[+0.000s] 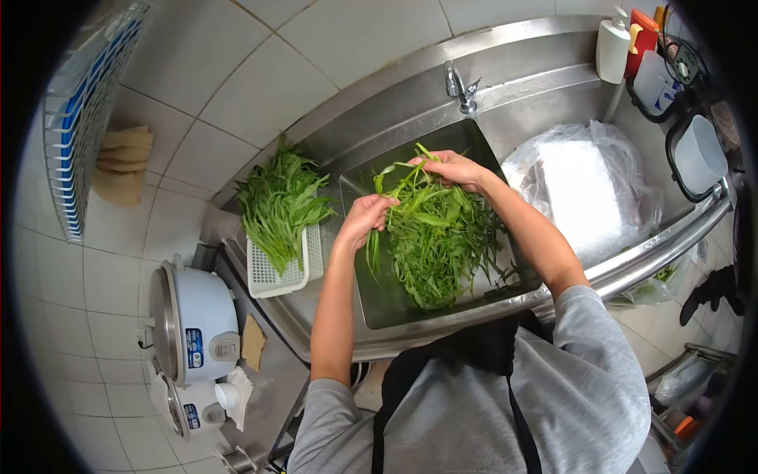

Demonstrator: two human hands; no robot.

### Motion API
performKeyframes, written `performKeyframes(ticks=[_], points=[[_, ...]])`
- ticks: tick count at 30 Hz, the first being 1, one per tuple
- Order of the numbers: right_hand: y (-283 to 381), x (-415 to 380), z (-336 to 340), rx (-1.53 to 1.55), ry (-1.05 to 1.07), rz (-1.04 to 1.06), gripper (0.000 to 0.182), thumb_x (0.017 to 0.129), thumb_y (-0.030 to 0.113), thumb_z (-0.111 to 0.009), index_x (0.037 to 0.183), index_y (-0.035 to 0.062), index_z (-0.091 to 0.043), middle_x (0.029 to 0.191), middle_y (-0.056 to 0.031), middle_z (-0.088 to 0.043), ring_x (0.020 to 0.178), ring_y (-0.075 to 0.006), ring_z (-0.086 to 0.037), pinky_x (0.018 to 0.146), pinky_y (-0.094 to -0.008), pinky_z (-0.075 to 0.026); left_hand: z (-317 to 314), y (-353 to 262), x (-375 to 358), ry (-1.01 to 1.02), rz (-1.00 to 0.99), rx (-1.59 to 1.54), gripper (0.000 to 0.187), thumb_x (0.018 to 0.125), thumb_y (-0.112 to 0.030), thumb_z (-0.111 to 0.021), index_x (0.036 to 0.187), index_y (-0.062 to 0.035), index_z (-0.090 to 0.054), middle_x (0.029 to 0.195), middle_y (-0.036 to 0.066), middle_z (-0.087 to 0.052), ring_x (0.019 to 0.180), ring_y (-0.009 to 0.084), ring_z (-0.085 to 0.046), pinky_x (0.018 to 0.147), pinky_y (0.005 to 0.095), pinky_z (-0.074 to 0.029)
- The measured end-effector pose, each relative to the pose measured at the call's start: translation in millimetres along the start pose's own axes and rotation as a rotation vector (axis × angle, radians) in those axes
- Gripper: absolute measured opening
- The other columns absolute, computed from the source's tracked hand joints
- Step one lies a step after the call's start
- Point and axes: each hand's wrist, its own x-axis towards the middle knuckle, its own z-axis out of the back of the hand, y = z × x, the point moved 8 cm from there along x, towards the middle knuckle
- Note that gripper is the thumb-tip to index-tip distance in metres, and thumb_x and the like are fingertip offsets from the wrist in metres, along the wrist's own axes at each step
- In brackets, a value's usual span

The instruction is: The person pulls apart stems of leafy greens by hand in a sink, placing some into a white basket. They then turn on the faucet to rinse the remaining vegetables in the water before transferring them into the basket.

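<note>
Above the sink basin (pixel 375 304), my left hand (pixel 368 218) is closed around stems of leafy greens that look like water spinach. My right hand (pixel 453 170) pinches the upper ends of stems from the same bunch, a little higher and to the right. Below both hands, a large heap of the greens (pixel 442 253) fills much of the basin. To the left of the basin, a white plastic basket (pixel 278 276) holds a pile of similar long greens (pixel 284 201), leaves toward the back.
A chrome faucet (pixel 462 88) rises behind the basin. Clear plastic bags (pixel 580 186) lie on the right drainboard, with a white pump bottle (pixel 613 49) behind. Two rice cookers (pixel 197 320) stand at left beneath a wall rack (pixel 87 134). Plastic containers (pixel 699 158) hang at right.
</note>
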Motion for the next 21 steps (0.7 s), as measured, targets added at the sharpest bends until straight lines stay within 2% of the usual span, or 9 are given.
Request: performKeyframes(ticks=[3,5,7,8,9,11,12,15,21], points=[[17,3,-7,0.095,-0.077,-0.022,0.044,0.083,0.046,-0.05,0.098,0.0058,-0.061,0.066,0.0012,-0.055,0.044,-0.0033,-0.028,0.041,-0.0188,-0.021,-3,-2,2,0.007,-0.003,-0.02,0.017,0.085,-0.018,-0.049,0.081,-0.0029,-0.057,0.052,-0.009,-0.03,0.042,0.003,-0.028,0.043,0.02,-0.028],[24,-2,-5,0.19,-0.056,-0.067,0.047,0.081,0.048,-0.053,0.093,0.0034,-0.062,0.066,-0.0007,-0.058,0.045,-0.0032,-0.034,0.04,-0.0187,-0.022,3,1,0,-0.061,-0.013,-0.04,0.019,0.084,-0.019,-0.047,0.079,-0.0027,-0.056,0.053,-0.008,-0.032,0.043,0.0035,-0.029,0.043,0.0201,-0.028],[22,-3,-2,-0.065,0.002,-0.065,0.046,0.076,0.047,-0.059,0.088,0.0032,-0.063,0.064,-0.0013,-0.058,0.046,-0.0033,-0.036,0.041,-0.0192,-0.023,5,5,2,-0.07,0.007,-0.064,0.02,0.082,-0.021,-0.047,0.076,-0.0031,-0.054,0.052,-0.007,-0.032,0.043,0.0041,-0.029,0.042,0.0201,-0.028],[19,-1,2,-0.159,0.004,-0.078,0.038,0.071,0.039,-0.068,0.081,0.0032,-0.063,0.063,-0.0014,-0.059,0.046,-0.0033,-0.035,0.041,-0.0194,-0.025,4,9,5,-0.06,0.03,-0.134,0.019,0.082,-0.021,-0.047,0.077,-0.0037,-0.052,0.052,-0.007,-0.031,0.043,0.0042,-0.029,0.042,0.0202,-0.026],[14,0,4,-0.158,0.006,-0.086,0.038,0.071,0.039,-0.068,0.081,0.0032,-0.063,0.063,-0.0014,-0.059,0.046,-0.0033,-0.035,0.041,-0.0194,-0.025,2,13,7,-0.047,0.049,-0.206,0.018,0.081,-0.022,-0.048,0.077,-0.0042,-0.05,0.051,-0.006,-0.03,0.042,0.0043,-0.029,0.041,0.0203,-0.024],[11,1,3,-0.226,0.045,-0.092,0.027,0.067,0.028,-0.072,0.075,0.0039,-0.062,0.064,-0.0014,-0.06,0.048,-0.0026,-0.04,0.041,-0.0196,-0.026,-1,16,9,-0.057,0.049,-0.235,0.018,0.079,-0.022,-0.049,0.078,-0.0045,-0.047,0.051,-0.006,-0.028,0.042,0.0052,-0.029,0.041,0.0199,-0.022],[10,2,2,-0.26,0.037,-0.099,0.023,0.067,0.022,-0.072,0.074,0.0022,-0.062,0.067,-0.0024,-0.061,0.053,-0.0046,-0.046,0.045,-0.0207,-0.033,-3,19,11,-0.059,0.085,-0.295,0.019,0.079,-0.022,-0.048,0.081,-0.0028,-0.049,0.051,-0.006,-0.03,0.042,0.0058,-0.029,0.041,0.0207,-0.025],[17,2,-1,-0.277,0.052,-0.053,0.021,0.07,0.016,-0.069,0.079,-0.0016,-0.063,0.066,-0.0035,-0.06,0.059,-0.0079,-0.052,0.053,-0.021,-0.04,-6,25,13,-0.05,0.145,-0.381,0.022,0.079,-0.022,-0.048,0.084,-0.0006,-0.051,0.051,-0.006,-0.031,0.042,0.0066,-0.03,0.041,0.0216,-0.027],[28,-2,4,-0.322,0.028,-0.092,0.022,0.07,0.022,-0.071,0.071,0.0011,-0.062,0.062,-0.0011,-0.058,0.055,-0.006,-0.048,0.049,-0.0214,-0.037,-4,22,21,-0.021,0.114,-0.361,0.023,0.079,-0.021,-0.049,0.083,0.0001,-0.055,0.051,-0.006,-0.03,0.043,0.0058,-0.028,0.043,0.022,-0.028]])
